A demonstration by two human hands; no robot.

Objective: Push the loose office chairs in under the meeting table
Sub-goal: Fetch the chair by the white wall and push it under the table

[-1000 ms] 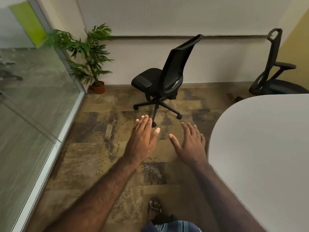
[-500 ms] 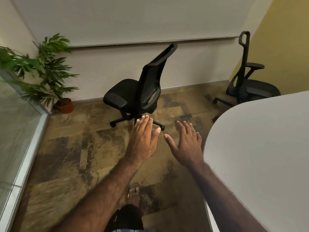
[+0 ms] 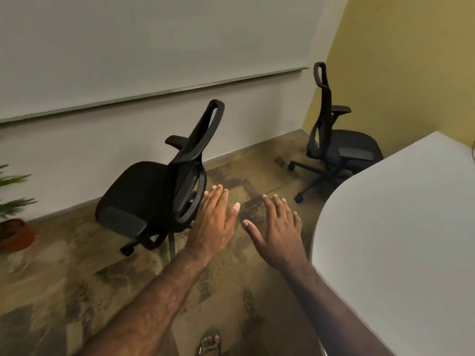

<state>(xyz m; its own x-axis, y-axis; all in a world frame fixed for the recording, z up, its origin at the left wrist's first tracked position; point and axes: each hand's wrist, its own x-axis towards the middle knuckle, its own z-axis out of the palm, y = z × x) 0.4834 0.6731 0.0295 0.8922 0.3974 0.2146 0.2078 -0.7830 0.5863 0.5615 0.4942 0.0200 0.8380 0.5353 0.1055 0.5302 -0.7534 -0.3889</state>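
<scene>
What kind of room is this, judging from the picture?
Most likely an office meeting room: a large white table with a rounded end, two black swivel chairs, one near and one farther, and a long whiteboard on the wall.

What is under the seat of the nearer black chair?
Under the nearer chair a column and two wheeled base legs show above the carpet. The seat and the left hand cover the other legs.

Both office chairs are black: the nearer chair (image 3: 164, 191) and the farther chair (image 3: 339, 147), with dark mesh backs and greyer patches on the armrests. The bench (image 3: 401, 227) is plain white. The floor (image 3: 77, 291) carries a mottled ochre and dark brown patchwork. One wall (image 3: 401, 60) is mustard yellow, the other wall (image 3: 90, 155) off-white. The plant pot (image 3: 15, 236) is terracotta beneath green leaves.
</scene>
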